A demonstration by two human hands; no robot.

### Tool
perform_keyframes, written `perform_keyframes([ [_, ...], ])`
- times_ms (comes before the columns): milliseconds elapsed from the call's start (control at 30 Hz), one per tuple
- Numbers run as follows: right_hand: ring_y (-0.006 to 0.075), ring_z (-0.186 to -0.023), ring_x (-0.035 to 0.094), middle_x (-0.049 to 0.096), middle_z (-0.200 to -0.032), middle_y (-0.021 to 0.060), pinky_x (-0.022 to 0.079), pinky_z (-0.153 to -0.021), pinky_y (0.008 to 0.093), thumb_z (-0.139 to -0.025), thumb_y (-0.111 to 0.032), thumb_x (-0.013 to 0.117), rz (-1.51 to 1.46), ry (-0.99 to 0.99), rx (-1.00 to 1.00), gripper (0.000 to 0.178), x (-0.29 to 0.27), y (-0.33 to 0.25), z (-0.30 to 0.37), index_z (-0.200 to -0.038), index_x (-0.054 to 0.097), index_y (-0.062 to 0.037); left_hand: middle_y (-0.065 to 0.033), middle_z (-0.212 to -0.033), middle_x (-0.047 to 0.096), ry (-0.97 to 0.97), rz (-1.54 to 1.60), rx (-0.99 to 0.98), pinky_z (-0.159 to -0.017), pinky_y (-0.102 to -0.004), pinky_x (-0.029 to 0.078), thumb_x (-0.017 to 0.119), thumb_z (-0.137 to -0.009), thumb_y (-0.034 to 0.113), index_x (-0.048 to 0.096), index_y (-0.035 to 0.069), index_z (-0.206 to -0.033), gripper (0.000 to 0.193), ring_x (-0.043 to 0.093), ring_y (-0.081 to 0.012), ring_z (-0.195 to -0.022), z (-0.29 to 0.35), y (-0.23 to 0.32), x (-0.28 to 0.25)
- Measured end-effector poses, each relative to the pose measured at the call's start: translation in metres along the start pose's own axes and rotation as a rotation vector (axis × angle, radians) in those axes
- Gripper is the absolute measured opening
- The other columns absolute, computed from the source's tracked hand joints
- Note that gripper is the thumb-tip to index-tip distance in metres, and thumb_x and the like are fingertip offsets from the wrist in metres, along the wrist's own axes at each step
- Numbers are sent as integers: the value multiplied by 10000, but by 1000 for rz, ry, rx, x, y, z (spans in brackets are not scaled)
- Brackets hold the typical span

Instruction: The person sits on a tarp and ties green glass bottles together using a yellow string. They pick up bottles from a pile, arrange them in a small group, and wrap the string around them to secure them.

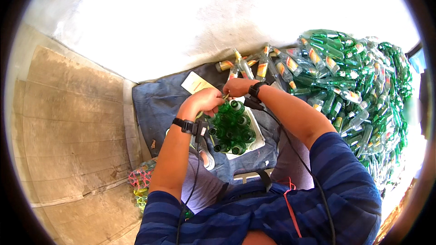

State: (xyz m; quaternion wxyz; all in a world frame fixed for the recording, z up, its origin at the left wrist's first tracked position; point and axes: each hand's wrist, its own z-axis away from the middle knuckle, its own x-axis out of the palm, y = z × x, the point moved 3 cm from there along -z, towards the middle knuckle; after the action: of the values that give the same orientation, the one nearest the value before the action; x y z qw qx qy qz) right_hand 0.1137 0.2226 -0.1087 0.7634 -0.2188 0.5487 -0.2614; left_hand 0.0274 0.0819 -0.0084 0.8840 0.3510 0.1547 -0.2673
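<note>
While the pale strip point(226, 95) is pinched, as it appears, by the fingers of both the left hand point(209, 101) and the right hand point(240, 88), the green bottles point(230, 128) are stood upright in a tight cluster on the white pad point(260, 139), whose right edge is left showing. The strip is best drawn evenly from 2 sides, so that no bottle is tipped toward the pad's near edge; its full path cannot be told.
</note>
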Motion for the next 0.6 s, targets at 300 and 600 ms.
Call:
perform_keyframes([
  [300,209,-807,683,746,-942,78,533,-694,371,-918,-230,542,-102,-140,106,320,-10,1,17,-1096,740,-52,-95,-760,693,-97,-3,206,-594,-332,554,535,-1008,194,594,3,-1134,236,701,-196,-623,4,30,50],
  [600,167,-725,656,728,-851,81,531,-613,341,-895,-250,588,-243,-104,-126,291,15,28,0,-981,738,-17,-107,-742,691,-95,-189,271,-593,-372,537,511,-1000,188,572,1,-1077,211,696,-224,-593,2,42,89],
])
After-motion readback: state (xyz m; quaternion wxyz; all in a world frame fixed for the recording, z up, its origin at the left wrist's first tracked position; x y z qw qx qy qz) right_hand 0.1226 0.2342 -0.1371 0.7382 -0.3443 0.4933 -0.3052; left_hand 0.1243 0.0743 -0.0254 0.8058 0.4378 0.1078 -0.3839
